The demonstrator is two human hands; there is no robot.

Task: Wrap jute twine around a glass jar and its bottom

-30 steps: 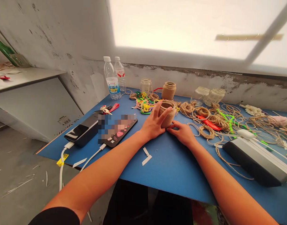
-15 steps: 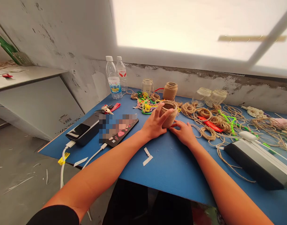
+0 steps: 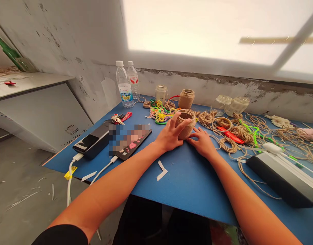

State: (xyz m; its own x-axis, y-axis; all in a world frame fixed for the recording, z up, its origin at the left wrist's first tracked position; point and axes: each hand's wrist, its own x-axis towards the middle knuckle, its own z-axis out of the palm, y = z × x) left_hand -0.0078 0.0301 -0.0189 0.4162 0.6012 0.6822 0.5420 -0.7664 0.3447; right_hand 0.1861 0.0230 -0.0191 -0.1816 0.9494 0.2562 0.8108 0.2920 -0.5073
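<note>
A jar wrapped in jute twine point(image 3: 187, 123) stands upright on the blue table point(image 3: 187, 177). My left hand point(image 3: 169, 136) is wrapped round its left side, thumb across the front. My right hand point(image 3: 202, 143) rests on the table with its fingertips against the jar's lower right side. A second twine-wrapped jar point(image 3: 186, 98) stands behind it. Loose coils of jute twine point(image 3: 228, 131) lie to the right.
Two water bottles point(image 3: 124, 85), three bare glass jars point(image 3: 161, 93), coloured pipe cleaners point(image 3: 158, 114), a red cutter point(image 3: 229, 134), keys, a phone point(image 3: 129, 139) and a power bank point(image 3: 91, 141) on cables, a black-and-white box point(image 3: 284, 177), paper scraps point(image 3: 161, 170). The table's edge is near me.
My right hand has slid a little forward, fingers now touching the jar's side. The left hand keeps its hold on the jar.
</note>
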